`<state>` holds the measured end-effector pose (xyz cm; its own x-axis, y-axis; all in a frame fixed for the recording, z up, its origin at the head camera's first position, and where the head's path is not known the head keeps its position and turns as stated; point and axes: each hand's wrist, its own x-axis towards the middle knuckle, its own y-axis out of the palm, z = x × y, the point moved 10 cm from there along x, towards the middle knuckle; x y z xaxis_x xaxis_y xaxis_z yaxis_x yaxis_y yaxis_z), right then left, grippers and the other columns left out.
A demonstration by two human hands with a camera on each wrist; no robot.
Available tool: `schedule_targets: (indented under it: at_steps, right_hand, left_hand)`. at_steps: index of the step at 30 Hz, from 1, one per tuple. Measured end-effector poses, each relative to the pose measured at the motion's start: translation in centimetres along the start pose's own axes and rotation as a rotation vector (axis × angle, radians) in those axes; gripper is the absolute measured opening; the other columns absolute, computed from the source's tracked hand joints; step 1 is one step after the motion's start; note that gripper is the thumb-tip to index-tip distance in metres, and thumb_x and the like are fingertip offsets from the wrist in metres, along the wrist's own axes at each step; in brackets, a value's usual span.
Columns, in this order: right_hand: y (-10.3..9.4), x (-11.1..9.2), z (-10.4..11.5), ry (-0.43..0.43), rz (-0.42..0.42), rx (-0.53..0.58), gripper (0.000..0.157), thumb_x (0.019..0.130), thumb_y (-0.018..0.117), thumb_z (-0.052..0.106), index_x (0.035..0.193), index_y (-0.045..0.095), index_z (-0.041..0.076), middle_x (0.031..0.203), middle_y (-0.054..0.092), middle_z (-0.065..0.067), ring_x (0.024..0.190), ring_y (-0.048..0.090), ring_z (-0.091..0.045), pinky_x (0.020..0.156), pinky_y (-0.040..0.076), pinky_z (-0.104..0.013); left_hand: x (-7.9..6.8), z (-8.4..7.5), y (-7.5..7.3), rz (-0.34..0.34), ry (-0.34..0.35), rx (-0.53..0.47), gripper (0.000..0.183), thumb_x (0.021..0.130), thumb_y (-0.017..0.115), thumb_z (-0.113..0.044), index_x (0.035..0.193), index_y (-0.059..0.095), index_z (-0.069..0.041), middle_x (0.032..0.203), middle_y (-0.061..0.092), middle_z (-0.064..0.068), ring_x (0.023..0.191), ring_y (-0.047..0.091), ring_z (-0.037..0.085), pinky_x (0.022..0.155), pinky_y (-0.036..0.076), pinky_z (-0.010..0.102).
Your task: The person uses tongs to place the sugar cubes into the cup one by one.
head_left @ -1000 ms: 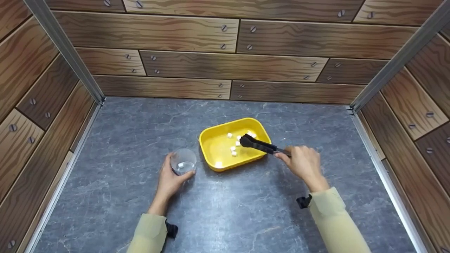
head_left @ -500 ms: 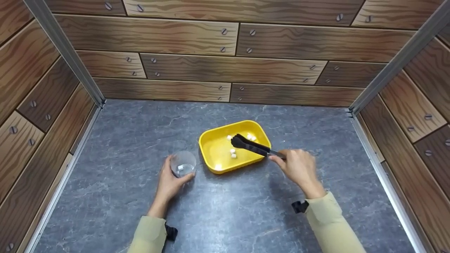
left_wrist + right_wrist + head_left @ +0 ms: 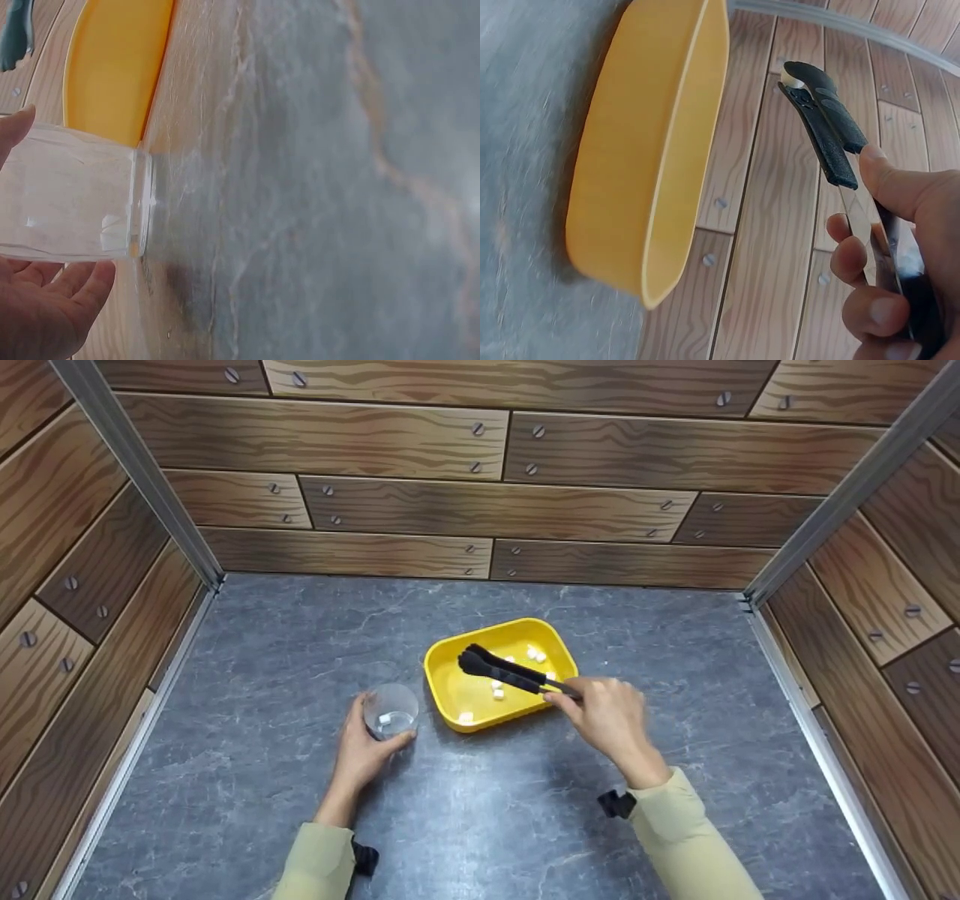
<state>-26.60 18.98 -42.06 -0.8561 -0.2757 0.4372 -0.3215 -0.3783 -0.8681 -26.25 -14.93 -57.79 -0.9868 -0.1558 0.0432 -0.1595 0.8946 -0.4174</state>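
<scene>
My left hand [image 3: 364, 746] holds a clear plastic cup [image 3: 391, 709] upright on the grey surface, thumb and fingers round its sides. A small white cube [image 3: 114, 229] lies at the bottom of the cup. In my right hand [image 3: 611, 720] is a pair of tongs [image 3: 829, 124] with black tips and metal arms, squeezed nearly together. Between the tips a white cube [image 3: 789, 77] is pinched, seen in the right wrist view; the tips hide it from the head view. The tongs hang over the yellow tray [image 3: 442, 690], above its rim, where several white cubes [image 3: 498, 694] lie.
The grey marbled surface [image 3: 480, 817] carries the tray, with the cup just left of it. Wood-patterned panels [image 3: 390, 502] wall it in at the back and both sides, with metal posts [image 3: 847, 487] in the corners.
My right hand has moved left with the tongs, lifting them from among the cubes to above the tray's left part. My left hand and the cup have stayed in place.
</scene>
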Motion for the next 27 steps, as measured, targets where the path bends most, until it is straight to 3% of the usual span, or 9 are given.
schedule_targets:
  at_steps: [6,19,27]
  right_hand:
    - [0.3,0.5,2.5,-0.064,-0.033,0.022,0.034,0.084,0.074,0.046,0.087,0.078,0.012,0.06,0.062,0.002,0.043,0.038,-0.009,0.036,0.029,-0.027]
    - [2.0,0.1,6.7,-0.155,-0.024,0.068,0.033,0.086,0.071,0.048,0.07,0.066,0.02,0.057,0.047,0.01,0.046,0.036,-0.006,0.037,0.027,-0.024]
    - [3.2,0.0,8.0,-0.173,-0.014,0.115,0.03,0.083,0.075,0.046,0.074,0.069,0.018,0.058,0.049,0.011,0.046,0.037,-0.005,0.037,0.028,-0.022]
  left_hand:
    - [0.1,-0.3,-0.5,-0.033,0.025,-0.015,0.095,0.068,0.091,-0.026,0.144,0.038,0.0,0.144,0.042,0.026,0.132,0.04,0.041,0.111,0.032,0.051]
    - [-0.1,-0.2,0.0,-0.006,0.009,-0.019,0.097,0.07,0.09,-0.028,0.145,0.036,0.001,0.145,0.041,0.026,0.133,0.04,0.04,0.11,0.033,0.051]
    - [0.0,-0.1,-0.1,-0.011,0.008,-0.01,0.096,0.07,0.09,-0.03,0.144,0.038,0.0,0.144,0.044,0.024,0.133,0.04,0.038,0.11,0.033,0.05]
